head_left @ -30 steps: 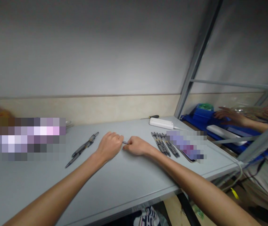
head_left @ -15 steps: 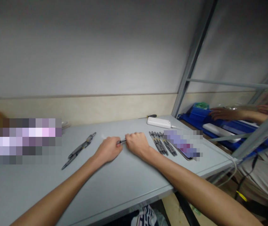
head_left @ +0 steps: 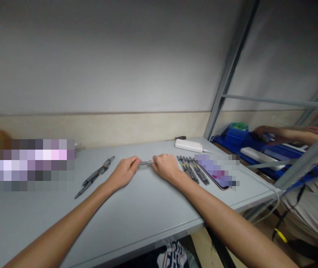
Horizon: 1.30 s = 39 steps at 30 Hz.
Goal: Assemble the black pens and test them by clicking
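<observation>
Between my two hands a grey pen (head_left: 147,163) lies almost level above the table. My left hand (head_left: 125,170) is closed on its left end. The fingers of my right hand (head_left: 166,166) are closed round its other end, where a thin metallic part shows. Fingers cover both ends, so I cannot tell whether the pen is in one piece. A few similar pens (head_left: 95,175) lie in a loose bunch left of my left hand. Beside my right hand several more pens (head_left: 192,169) lie in a slanted row.
A pixelated phone-like item (head_left: 214,171) lies right of the row. Behind are a white power strip (head_left: 188,145) with a cable and a screwdriver (head_left: 180,138). A metal frame post (head_left: 231,70) rises at the right; beyond it a co-worker's arms (head_left: 290,132) reach over blue trays (head_left: 238,134).
My hands have drawn slightly apart, and more of the pen shows between them. The left hand has shifted a little left and up. The co-worker's hand has moved.
</observation>
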Motion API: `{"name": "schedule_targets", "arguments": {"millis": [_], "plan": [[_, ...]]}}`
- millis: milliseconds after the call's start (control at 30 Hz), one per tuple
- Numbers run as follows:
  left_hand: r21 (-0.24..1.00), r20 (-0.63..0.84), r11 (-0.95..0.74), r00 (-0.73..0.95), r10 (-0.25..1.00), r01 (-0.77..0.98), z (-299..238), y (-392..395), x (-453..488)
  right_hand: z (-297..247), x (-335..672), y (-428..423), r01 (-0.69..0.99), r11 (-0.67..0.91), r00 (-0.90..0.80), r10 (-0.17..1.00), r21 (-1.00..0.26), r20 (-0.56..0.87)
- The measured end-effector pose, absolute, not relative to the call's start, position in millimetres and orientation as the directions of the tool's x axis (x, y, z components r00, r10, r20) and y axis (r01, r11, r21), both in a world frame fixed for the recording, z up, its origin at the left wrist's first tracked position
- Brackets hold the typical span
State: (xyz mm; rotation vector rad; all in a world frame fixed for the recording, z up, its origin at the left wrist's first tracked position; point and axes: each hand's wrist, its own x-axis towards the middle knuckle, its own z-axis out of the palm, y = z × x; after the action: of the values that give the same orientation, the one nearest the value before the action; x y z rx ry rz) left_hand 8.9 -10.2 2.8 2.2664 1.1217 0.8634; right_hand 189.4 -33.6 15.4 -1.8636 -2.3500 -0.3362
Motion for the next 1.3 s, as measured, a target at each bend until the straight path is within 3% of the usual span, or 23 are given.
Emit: {"name": "schedule_targets", "arguments": {"millis": [133,367,500,633,900,1033,1200,1300], "plan": [[0.743,0.400,-0.536,0.377,0.836,0.401,2,-3,0,16,193,-34,0.977,0.215,-0.206,0.943,-0.003,0.261],[0.913,0.312,-0.364,0.259,0.914,0.186,5,2,-3,15,202,-28,0.818,0.534,-0.431,0.815,-0.214,0.387],[0.914,0.285,-0.344,0.263,0.922,0.214,4,1,-2,14,205,-24,0.756,0.600,-0.446,0.765,-0.261,0.465],[0.920,0.307,-0.352,0.240,0.921,0.175,0,3,-2,14,209,-22,0.744,0.579,-0.367,0.771,-0.333,0.521],[0.975,0.222,-0.220,0.116,0.968,-0.030,-5,10,-5,19,210,-22,0.701,0.484,-0.304,0.867,-0.524,0.394],[0.978,0.203,-0.199,0.082,0.976,-0.059,-3,8,-4,19,210,-22,0.657,0.461,-0.215,0.873,-0.597,0.438],[0.980,0.188,-0.183,0.067,0.980,-0.083,-2,7,-4,16,213,-16,0.596,0.402,-0.214,0.914,-0.695,0.344],[0.977,0.194,-0.186,0.069,0.979,-0.099,-2,7,-4,14,216,-13,0.529,0.430,-0.185,0.900,-0.731,0.395]]}}
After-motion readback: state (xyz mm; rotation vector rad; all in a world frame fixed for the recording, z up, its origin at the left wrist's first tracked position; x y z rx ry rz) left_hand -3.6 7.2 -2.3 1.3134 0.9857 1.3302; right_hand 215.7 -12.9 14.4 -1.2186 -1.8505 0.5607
